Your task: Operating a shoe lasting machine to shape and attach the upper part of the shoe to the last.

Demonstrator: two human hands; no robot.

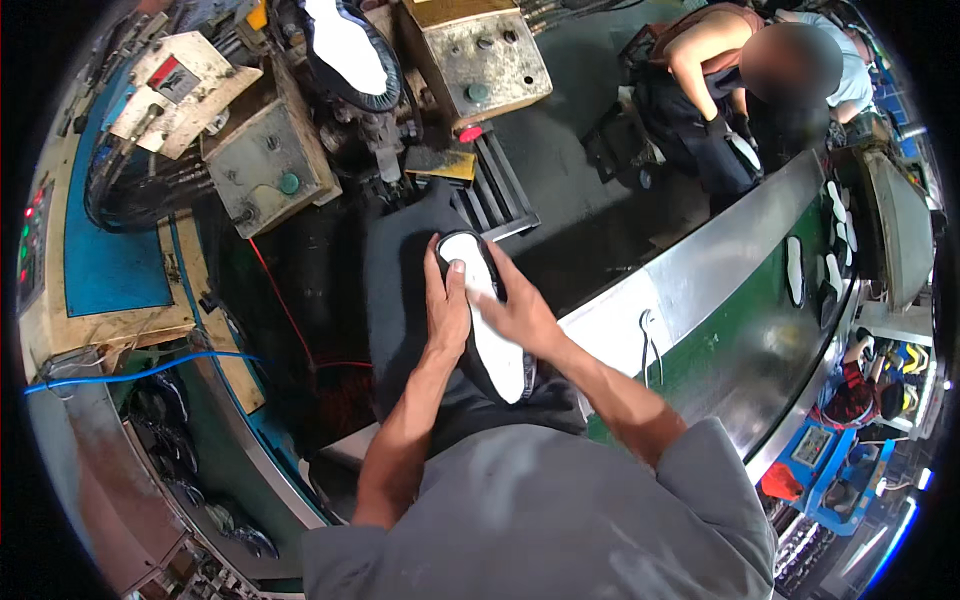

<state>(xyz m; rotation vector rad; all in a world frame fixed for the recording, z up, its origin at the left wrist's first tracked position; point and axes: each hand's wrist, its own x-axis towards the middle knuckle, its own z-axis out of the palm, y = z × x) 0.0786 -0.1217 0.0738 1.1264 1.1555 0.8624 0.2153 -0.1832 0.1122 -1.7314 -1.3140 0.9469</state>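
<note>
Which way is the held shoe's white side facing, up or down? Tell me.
Up: seen from above, the shoe shows its white side, between left hand and right hand.

Left hand [447, 308] and right hand [522, 315] flank a dark shoe piece [492, 350], white face up. Left thumb on the white. Right: similar pieces [795, 272] on green belt [705, 350]. Beyond: co-worker [692, 72], bent over. Upper left: machine [386, 145] bearing white-faced shoe form [347, 55].

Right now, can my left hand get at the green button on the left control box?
Probably not without letting go: your left hand grips the white-soled shoe. Otherwise, the way to the green button looks free.
</note>
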